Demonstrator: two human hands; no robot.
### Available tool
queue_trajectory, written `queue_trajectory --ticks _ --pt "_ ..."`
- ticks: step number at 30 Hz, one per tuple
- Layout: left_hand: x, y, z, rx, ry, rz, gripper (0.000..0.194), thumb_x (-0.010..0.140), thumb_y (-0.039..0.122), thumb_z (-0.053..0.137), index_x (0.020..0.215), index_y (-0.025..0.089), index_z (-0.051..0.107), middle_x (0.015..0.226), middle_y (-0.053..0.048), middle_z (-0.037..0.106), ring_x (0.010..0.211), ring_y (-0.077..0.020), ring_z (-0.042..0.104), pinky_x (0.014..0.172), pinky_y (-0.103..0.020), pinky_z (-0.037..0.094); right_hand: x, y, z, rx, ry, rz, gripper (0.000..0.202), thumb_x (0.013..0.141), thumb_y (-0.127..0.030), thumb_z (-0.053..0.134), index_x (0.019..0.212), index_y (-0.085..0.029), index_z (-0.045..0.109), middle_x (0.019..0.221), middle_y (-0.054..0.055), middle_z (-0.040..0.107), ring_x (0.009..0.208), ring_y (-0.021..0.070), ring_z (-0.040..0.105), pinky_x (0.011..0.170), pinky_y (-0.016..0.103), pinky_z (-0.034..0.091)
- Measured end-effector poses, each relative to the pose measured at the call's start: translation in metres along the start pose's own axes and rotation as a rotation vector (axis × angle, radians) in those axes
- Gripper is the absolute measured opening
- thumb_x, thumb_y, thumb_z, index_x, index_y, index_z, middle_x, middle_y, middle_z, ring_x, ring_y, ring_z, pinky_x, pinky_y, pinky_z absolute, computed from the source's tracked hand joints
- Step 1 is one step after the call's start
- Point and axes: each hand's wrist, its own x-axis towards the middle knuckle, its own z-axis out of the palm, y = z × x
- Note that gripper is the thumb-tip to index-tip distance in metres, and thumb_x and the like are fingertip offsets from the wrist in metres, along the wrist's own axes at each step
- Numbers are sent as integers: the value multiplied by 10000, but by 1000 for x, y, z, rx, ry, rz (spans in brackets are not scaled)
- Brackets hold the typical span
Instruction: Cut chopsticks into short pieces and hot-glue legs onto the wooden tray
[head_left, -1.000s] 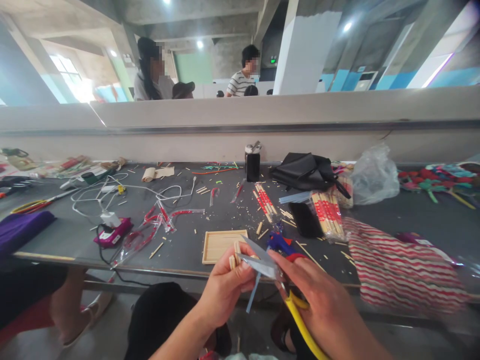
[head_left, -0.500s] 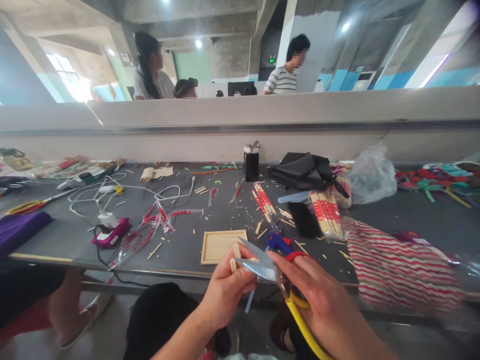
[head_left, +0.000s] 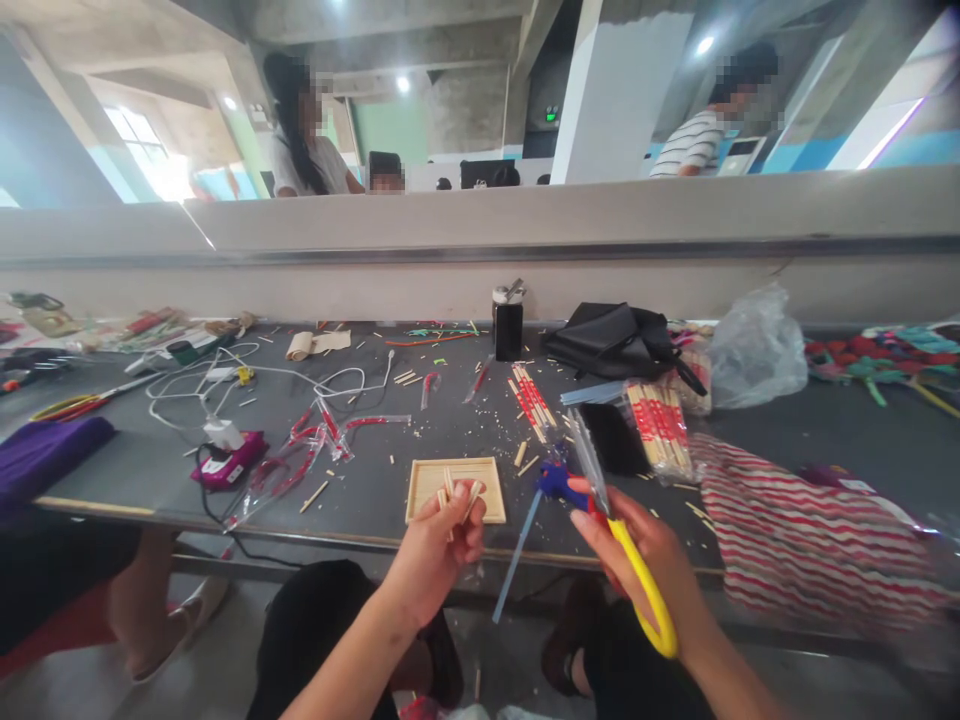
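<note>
Several short wooden stick pieces (head_left: 448,484) are pinched in my left hand (head_left: 439,545), just over the near edge of a shallow wooden tray (head_left: 415,487). My right hand (head_left: 649,545) is closed around scissors (head_left: 636,570) with yellow handles, their blades pointing up and away. Beside those blades lies a blue glue gun (head_left: 555,482) with a red trigger, close to my right fingers. From it a pale translucent glue stick (head_left: 519,560) hangs over the table's front edge.
Beyond my right hand lie a black phone (head_left: 611,438), packed sticks with red wrapping (head_left: 658,425) and a black bag (head_left: 615,340). A striped cloth (head_left: 810,530) drapes over the right edge. White cables (head_left: 330,385) and a purple power strip (head_left: 231,462) lie left. Wood scraps litter the table.
The scissors have left the sticks; my right hand has drawn them rightward and turned the blades upward. My left hand has moved slightly left, still with the stick pieces.
</note>
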Motion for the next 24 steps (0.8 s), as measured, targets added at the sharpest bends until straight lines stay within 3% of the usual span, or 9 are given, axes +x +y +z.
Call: queue_trajectory --ticks 4,8,13,16,19,24 --pt "10 -7 2 -70 20 -70 230 844 318 611 955 121 569 655 53 374 521 -50 392 450 -173 278 39 6 14 -81 72 -6 384 804 -384 596 1136 -194 628 772 58 696 645 223 646 618 315 500" --pt "13 -6 10 -85 42 -58 188 834 311 625 800 142 549 648 31 467 562 -70 474 508 -183 373 63 -5 28 -13 -11 -54 358 786 -358 623 1105 -194 637 731 26 673 651 199 639 642 294 504" --pt "10 3 16 -156 19 -83 204 859 321 573 792 129 590 739 -43 609 661 -121 580 617 -228 456 38 -25 37 183 -91 -141 464 842 -386 611 1255 -208 498 828 10 654 685 153 639 675 257 528" --pt "5 7 26 -242 -20 -118 186 874 284 526 814 125 602 756 -66 646 628 -123 586 648 -245 463 18 -31 39 139 25 -258 527 802 -383 678 1264 -232 476 971 46 637 817 190 638 740 308 530" --pt "-2 10 39 -271 -33 -108 222 883 292 504 802 114 610 738 -75 648 607 -119 571 589 -222 437 8 -37 38 10 94 -369 497 799 -358 689 1240 -256 483 981 44 616 844 210 618 759 345 519" --pt "-14 10 55 -241 -72 -38 209 878 269 539 825 97 646 734 -60 631 664 -109 562 605 -188 424 3 -46 30 -46 156 -404 475 817 -336 677 1239 -257 475 976 44 607 829 208 604 746 344 509"
